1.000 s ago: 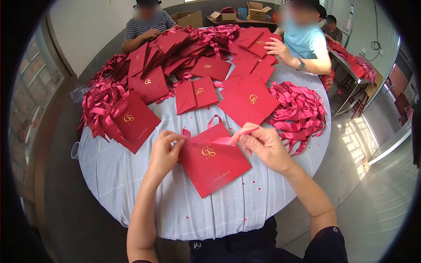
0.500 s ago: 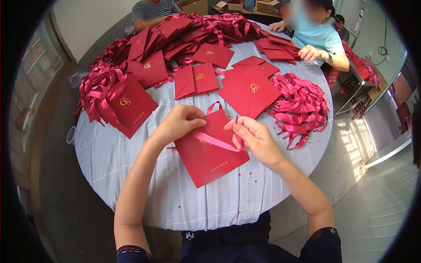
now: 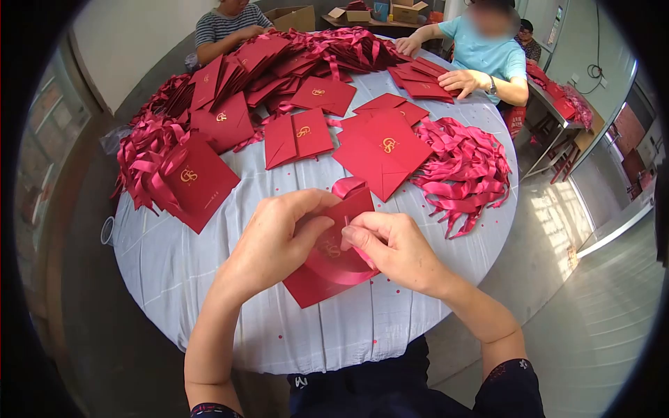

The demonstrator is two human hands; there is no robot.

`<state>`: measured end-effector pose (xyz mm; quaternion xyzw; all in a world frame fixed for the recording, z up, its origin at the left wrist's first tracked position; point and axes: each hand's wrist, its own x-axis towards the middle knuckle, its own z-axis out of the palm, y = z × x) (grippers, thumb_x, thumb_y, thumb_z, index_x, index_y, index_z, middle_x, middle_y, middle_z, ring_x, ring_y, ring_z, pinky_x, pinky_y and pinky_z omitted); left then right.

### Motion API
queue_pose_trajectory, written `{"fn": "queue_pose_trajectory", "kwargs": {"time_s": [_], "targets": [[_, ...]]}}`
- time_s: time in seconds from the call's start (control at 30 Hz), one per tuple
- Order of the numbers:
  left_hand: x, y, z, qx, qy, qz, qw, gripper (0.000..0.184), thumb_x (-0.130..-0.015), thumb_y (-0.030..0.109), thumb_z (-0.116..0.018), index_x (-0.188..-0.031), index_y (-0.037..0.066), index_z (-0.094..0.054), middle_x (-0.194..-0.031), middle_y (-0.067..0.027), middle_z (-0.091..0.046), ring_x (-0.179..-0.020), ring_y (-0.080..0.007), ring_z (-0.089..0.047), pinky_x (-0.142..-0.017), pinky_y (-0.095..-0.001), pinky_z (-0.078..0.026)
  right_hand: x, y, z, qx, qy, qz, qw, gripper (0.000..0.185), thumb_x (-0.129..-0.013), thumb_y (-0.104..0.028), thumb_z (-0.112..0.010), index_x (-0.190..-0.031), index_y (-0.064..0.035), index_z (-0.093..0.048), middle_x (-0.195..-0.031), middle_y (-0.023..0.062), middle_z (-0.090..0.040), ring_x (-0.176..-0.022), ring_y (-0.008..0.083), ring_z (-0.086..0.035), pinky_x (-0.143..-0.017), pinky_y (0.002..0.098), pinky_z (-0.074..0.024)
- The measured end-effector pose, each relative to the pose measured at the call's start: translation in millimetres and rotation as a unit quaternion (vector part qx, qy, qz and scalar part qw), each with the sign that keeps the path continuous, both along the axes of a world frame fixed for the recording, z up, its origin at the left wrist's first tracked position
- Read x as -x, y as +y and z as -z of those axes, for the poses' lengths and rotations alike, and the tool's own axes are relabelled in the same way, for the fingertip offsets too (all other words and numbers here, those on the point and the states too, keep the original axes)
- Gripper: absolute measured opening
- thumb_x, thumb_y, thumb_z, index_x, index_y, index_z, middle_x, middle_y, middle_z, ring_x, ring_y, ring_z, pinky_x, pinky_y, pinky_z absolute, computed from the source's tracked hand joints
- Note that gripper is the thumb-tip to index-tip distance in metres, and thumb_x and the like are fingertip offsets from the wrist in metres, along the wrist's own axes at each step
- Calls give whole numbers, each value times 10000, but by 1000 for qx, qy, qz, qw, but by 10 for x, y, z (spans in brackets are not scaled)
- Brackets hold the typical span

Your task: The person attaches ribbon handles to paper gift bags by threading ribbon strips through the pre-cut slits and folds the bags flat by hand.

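Note:
A red paper gift bag [image 3: 309, 290] with gold print lies tilted on the cloth in front of me. My left hand [image 3: 275, 237] is closed on the bag's upper left part; the fingertips are partly hidden behind its edge. Between thumb and finger, my right hand [image 3: 396, 249] pinches the end of a pink ribbon [image 3: 341, 276] over the bag's upper right side. The ribbon hangs in a curve across the bag's front. At the bag's top edge a loop of ribbon [image 3: 348, 185] stands up.
Flat red bags [image 3: 385, 150] and a ribbon pile [image 3: 465, 167] lie beyond my hands on the round table's white cloth [image 3: 209, 279]. Another ribbon bunch [image 3: 143, 157] rests at the left. A large bag heap [image 3: 279, 63] fills the back, where co-workers sit. Small red dots are scattered about.
Both hands have come nearer to each other over the bag and look larger. My right hand has moved left and slightly down with the ribbon end. The view has shifted slightly.

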<state>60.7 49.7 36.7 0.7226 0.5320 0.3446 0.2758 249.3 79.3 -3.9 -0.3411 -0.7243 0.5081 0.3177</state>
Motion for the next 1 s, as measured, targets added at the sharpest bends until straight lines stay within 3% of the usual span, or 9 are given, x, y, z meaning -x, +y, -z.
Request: {"fn": "queue_pose_trajectory", "kwargs": {"time_s": [0.13,0.2,0.37,0.57,0.67,0.73,0.77,0.93,1.0], "targets": [[-44,-65,-12,9,-5,-3,1000,205,-809,-43,-634,-1013,-54,-649,-850,-107,-694,-777,-127,-658,-730,-274,-532,-58,-49,-72,28,9,-21,999,248,-968,-181,-542,-842,13,-632,-606,-38,-490,-545,21,-414,-481,218,-332],[-54,-88,17,-50,18,-6,999,192,-818,6,-624,-1003,-38,-645,-774,-160,-677,-664,-235,-680,-613,-305,-514,-87,-47,-88,43,4,-29,999,253,-967,-185,-544,-830,11,-627,-612,-35,-495,-550,22,-413,-484,217,-328],[-136,-188,-58,-51,23,-6,998,206,-772,-47,-662,-978,-33,-667,-849,-113,-698,-760,-163,-673,-705,-275,-531,-161,-30,-119,91,5,-62,994,266,-963,-193,-549,-802,7,-620,-628,-28,-511,-566,24,-419,-498,212,-329],[-191,-210,29,-167,51,17,984,183,-781,3,-650,-963,26,-646,-759,-115,-666,-651,-273,-640,-612,-339,-467,-204,-122,-196,67,-12,-46,997,255,-947,-174,-557,-776,6,-609,-630,-26,-523,-584,27,-442,-514,206,-347],[-205,-244,21,-172,69,18,982,198,-778,7,-652,-973,39,-640,-762,-107,-666,-662,-272,-636,-611,-347,-449,-202,-156,-173,-79,-54,12,995,215,-929,-120,-558,-764,12,-597,-622,-25,-530,-579,28,-456,-507,216,-361],[-235,-265,-5,-167,81,23,982,206,-776,7,-653,-978,43,-638,-762,-104,-666,-665,-271,-635,-607,-350,-442,-244,-100,-217,91,-9,-48,995,177,-910,-74,-559,-763,22,-586,-612,-25,-533,-575,23,-456,-495,225,-367],[-265,-280,-21,-174,92,14,980,214,-765,-11,-662,-973,37,-654,-758,-93,-664,-664,-245,-634,-616,-330,-441,-244,-105,-230,90,-9,-47,995,177,-910,-74,-559,-763,22,-586,-612,-25,-533,-575,23,-456,-495,225,-367],[-303,-291,-9,-206,118,12,971,240,-752,-30,-662,-984,33,-653,-745,-79,-653,-651,-224,-621,-622,-319,-422,-205,-165,-252,-166,-80,11,983,114,-876,-31,-555,-785,28,-592,-598,2,-534,-563,34,-446,-489,244,-371],[-338,-338,-22,-221,150,10,964,240,-754,-33,-647,-984,34,-644,-765,-77,-660,-659,-223,-623,-619,-323,-416,-229,-100,-308,-101,-76,-13,992,106,-870,-26,-553,-789,27,-595,-595,32,-541,-556,47,-459,-493,257,-382]]}}
